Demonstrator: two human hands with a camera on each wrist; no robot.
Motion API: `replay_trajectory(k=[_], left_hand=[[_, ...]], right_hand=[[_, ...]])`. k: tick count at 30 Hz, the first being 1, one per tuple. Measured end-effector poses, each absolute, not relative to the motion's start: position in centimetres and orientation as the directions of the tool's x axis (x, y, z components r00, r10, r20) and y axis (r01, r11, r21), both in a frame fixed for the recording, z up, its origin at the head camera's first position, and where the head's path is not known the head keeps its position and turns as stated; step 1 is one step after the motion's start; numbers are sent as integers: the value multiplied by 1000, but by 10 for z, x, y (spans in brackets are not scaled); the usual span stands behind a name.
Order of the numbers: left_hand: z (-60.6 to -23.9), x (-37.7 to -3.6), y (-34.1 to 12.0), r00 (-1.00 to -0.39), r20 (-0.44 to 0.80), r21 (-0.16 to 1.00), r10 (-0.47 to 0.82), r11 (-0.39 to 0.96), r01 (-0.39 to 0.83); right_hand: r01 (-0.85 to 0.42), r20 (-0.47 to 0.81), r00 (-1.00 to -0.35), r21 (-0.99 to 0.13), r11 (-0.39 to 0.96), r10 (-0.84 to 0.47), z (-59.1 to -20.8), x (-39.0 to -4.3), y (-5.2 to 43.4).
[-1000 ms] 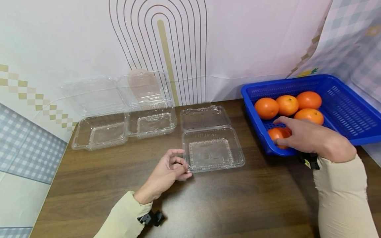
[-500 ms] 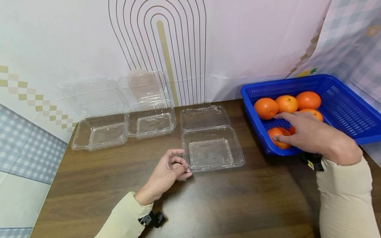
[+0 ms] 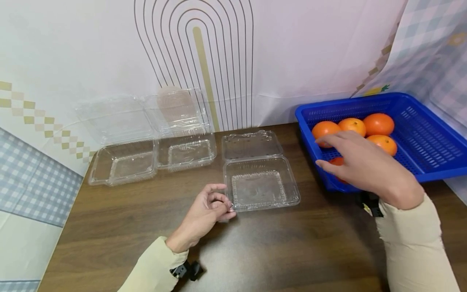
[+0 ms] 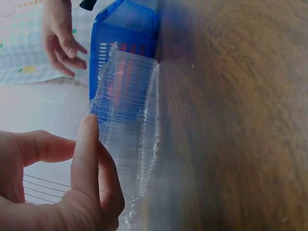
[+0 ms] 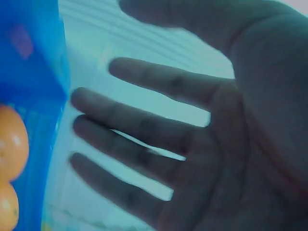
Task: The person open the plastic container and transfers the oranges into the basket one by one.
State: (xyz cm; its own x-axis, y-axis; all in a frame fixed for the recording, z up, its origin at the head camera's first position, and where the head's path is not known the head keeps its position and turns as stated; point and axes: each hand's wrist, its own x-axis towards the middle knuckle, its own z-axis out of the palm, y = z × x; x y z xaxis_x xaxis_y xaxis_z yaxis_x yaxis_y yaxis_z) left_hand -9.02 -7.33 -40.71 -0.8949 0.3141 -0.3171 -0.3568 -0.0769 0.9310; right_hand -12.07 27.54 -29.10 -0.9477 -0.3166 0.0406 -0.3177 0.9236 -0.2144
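Observation:
With thumb and fingertips, my left hand (image 3: pixel 204 211) pinches the near-left corner of a clear plastic clamshell container (image 3: pixel 268 204), which lies with its lid folded back. The left wrist view shows these fingers (image 4: pixel 86 154) at the container's rim. My right hand (image 3: pixel 368 166) is over the near-left side of a blue plastic basket (image 3: pixel 408 96), fingers spread. In the right wrist view its palm (image 5: pixel 202 159) faces the camera and holds nothing. Smooth oranges (image 3: pixel 379 123) lie in the basket. The nearest orange (image 3: pixel 337 161) is partly hidden under my right hand.
Two more clear clamshell containers stand side by side at the back left, a left one (image 3: pixel 124 180) and a right one (image 3: pixel 189 164), lids raised against the patterned wall covering (image 3: pixel 292 52). Everything stands on a brown wood-grain table (image 3: pixel 146 223).
My right hand has come up off the near oranges and shifted left toward the basket's near-left rim, fingers opening wider. My left hand and the containers stay as they were.

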Motion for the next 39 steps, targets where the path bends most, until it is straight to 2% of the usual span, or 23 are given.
replay_trajectory(k=[9,16,22,27,39], left_hand=[[-409,-90,-71,-901,-296,934,317,-101,-342],[-408,-92,-71,-906,-293,935,305,-107,-339],[-407,-93,-74,-909,-302,935,287,-96,-341],[-407,-95,-79,-917,-309,935,254,-94,-341],[-408,-101,-81,-922,-308,941,235,-72,-332]], right_hand=[[-340,284,-920,-229,912,-272,-306,-124,228],[-301,324,-921,-243,922,-215,-329,-136,198],[-249,271,-948,-311,917,-165,-342,-158,183],[-208,213,-966,-322,924,-144,-349,-176,176],[-144,-4,-987,-388,910,-158,-353,-198,182]])
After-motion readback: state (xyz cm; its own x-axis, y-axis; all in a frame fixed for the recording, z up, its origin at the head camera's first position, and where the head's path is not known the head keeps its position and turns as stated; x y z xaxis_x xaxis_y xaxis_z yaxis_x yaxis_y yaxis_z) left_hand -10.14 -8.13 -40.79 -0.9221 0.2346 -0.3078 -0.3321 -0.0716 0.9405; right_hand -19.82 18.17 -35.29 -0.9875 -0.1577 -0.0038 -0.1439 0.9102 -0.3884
